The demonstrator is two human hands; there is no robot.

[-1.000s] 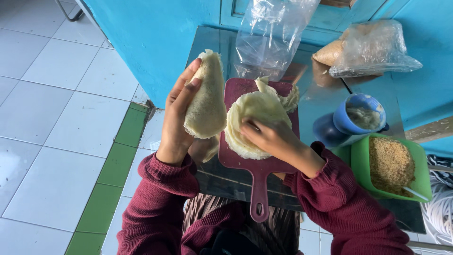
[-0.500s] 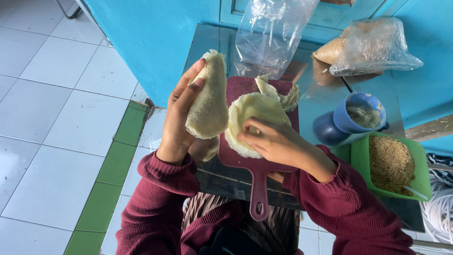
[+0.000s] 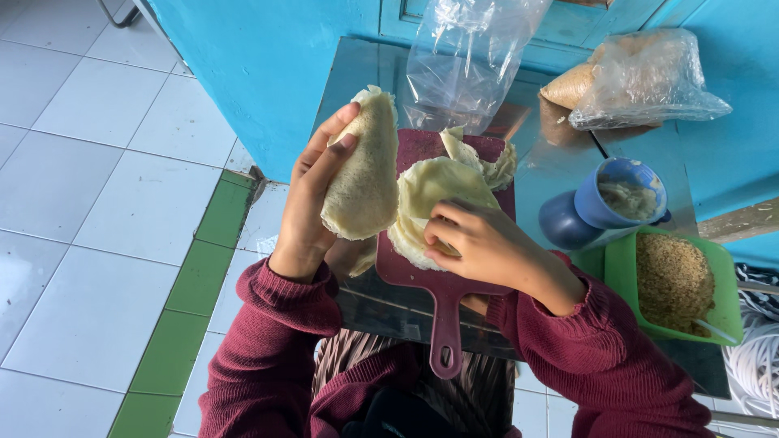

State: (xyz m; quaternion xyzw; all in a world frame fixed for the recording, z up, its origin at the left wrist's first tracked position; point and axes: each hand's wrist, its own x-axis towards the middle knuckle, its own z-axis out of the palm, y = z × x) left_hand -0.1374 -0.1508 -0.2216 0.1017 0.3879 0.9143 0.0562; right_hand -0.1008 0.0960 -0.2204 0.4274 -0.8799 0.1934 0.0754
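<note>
My left hand [image 3: 310, 207] holds up a folded pale yellow crepe [image 3: 363, 174], pinched between thumb and fingers, just left of a maroon cutting board [image 3: 442, 300] with a handle. My right hand [image 3: 475, 243] rests on a stack of thin pale crepes [image 3: 434, 191] lying on that board, fingers curled over the top sheet's near edge. More folded crepes [image 3: 487, 162] lie at the board's far end. Both sleeves are maroon knit.
The board sits on a shiny metal counter [image 3: 365, 73]. A blue cup [image 3: 625, 199] with pale filling and a green tub [image 3: 677, 280] of brown crumbs stand at the right. Clear plastic bags [image 3: 471, 57] [image 3: 641, 77] lie at the back. Tiled floor lies left.
My right hand has slid a little toward me along the top crepe. The left hand still holds its folded crepe in nearly the same place.
</note>
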